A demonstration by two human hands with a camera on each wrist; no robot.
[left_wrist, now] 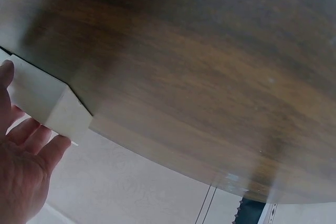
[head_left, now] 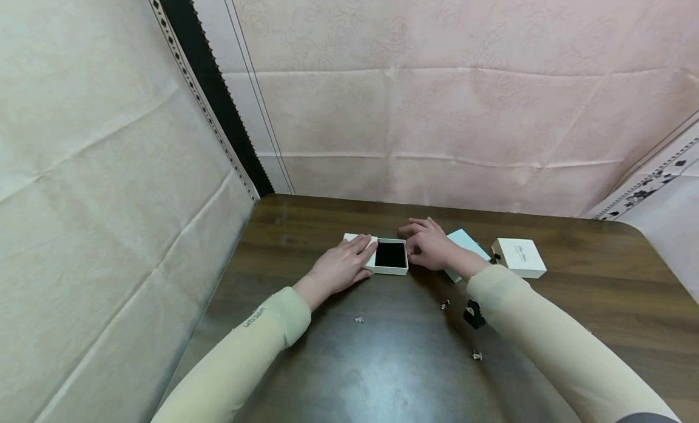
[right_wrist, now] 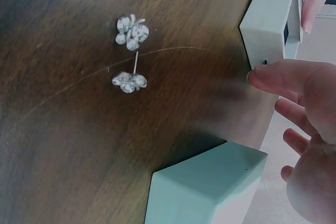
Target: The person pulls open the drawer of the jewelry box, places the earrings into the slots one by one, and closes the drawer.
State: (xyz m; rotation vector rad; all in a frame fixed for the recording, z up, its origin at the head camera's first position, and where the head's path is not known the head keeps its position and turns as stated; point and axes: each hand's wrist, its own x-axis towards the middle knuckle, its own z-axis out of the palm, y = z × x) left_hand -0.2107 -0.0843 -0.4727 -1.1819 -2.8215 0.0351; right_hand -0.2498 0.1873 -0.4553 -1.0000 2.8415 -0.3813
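A white slide-out jewelry box (head_left: 391,269) lies on the brown table, its drawer partly out to the right and showing a black pad. My left hand (head_left: 344,262) holds the box's outer sleeve (left_wrist: 39,90), with the fingers over its top and the thumb along the near side. At the drawer's right end is my right hand (head_left: 428,246), fingers curled. In the right wrist view its fingertips pinch close by a small dark tab (right_wrist: 264,62) on the drawer's end.
Right of the box stand a light blue box (head_left: 468,244) and a white printed box (head_left: 520,257). Nearer me lie sparkling stud earrings (head_left: 358,320), more earrings (right_wrist: 131,32) and a small black piece (head_left: 474,314). Cloth-covered walls border the table's left and back.
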